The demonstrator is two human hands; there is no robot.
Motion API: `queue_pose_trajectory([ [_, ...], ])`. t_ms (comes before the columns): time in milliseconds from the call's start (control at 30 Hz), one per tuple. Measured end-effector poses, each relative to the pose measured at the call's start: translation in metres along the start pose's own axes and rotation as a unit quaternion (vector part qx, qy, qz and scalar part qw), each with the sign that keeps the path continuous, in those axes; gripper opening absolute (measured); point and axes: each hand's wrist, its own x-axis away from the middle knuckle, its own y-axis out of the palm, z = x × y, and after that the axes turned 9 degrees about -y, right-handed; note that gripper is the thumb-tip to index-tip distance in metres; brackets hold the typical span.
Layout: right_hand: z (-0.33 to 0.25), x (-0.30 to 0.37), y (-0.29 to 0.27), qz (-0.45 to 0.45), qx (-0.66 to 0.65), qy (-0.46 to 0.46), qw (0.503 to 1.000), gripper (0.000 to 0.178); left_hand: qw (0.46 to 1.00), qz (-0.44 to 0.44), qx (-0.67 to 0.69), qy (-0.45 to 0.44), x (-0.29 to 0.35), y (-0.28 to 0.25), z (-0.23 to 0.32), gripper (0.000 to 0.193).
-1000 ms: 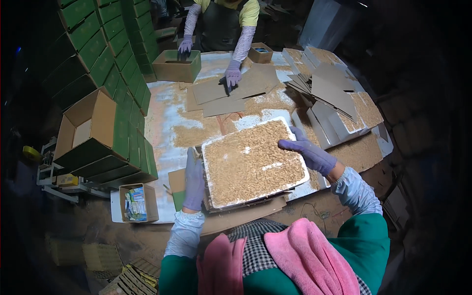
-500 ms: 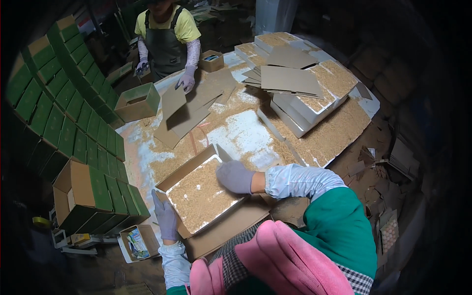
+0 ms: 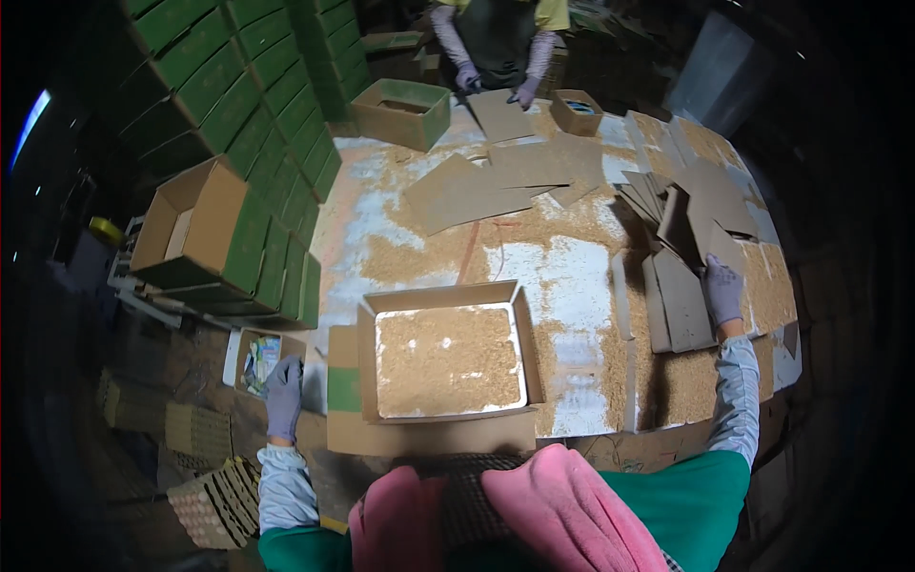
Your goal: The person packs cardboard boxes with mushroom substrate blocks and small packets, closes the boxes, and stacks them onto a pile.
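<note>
In front of me an open cardboard box (image 3: 530, 360) with a green flap holds a white-rimmed tray (image 3: 523, 386). Brown, sawdust-like bedding (image 3: 443, 367) fills the tray, flecked with white bits. Out to the right, my right hand (image 3: 724, 291), in a grey glove, grips a cardboard sheet (image 3: 726, 250) at the side of a loose pile of cardboard sheets (image 3: 679, 300). My gloved left hand (image 3: 283, 396) hangs with curled fingers beside a small box of packets (image 3: 259, 360); whatever it may hold is hidden.
Green boxes (image 3: 224, 114) stand stacked on the left, with an open box (image 3: 191, 219) before them. Across the table a person (image 3: 496, 57) in gloves handles a cardboard sheet (image 3: 500, 116). More sheets (image 3: 467, 195) lie mid-table. Egg trays (image 3: 214, 505) sit low on the left.
My right hand has left the bedding and moved right to the cardboard pile, lifting sheets there. My left hand has let go of the box and dropped beside the packets. The view has turned.
</note>
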Motion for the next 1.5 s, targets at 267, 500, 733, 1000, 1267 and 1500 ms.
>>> queue_pose_trajectory([
  [267, -0.052, 0.027, -0.09, 0.168, -0.019, -0.038, 0.985, 0.041, 0.935, -0.01, -0.343, -0.09, -0.091, -0.058, -0.06, 0.034],
  [500, -0.236, 0.077, -0.154, 0.158, -0.292, -0.08, 0.94, 0.024, 0.952, -0.015, -0.304, -0.016, -0.098, -0.023, -0.142, 0.031],
  [733, -0.331, 0.054, -0.174, 0.269, -0.266, -0.158, 0.912, 0.05, 0.989, 0.006, -0.024, 0.148, -0.047, -0.048, 0.063, 0.017],
  [1000, -0.369, 0.08, -0.129, -0.037, -0.343, -0.412, 0.843, 0.058, 0.912, -0.154, 0.043, 0.376, 0.011, 0.025, 0.133, 0.027],
  [1267, -0.371, 0.083, -0.101, -0.213, -0.405, -0.427, 0.78, 0.062, 0.705, -0.3, -0.486, 0.421, 0.037, 0.08, 0.167, 0.058],
  [1500, -0.364, 0.057, -0.087, -0.236, -0.21, -0.372, 0.873, 0.064, 0.657, -0.263, -0.611, 0.355, 0.026, 0.149, 0.143, 0.045],
])
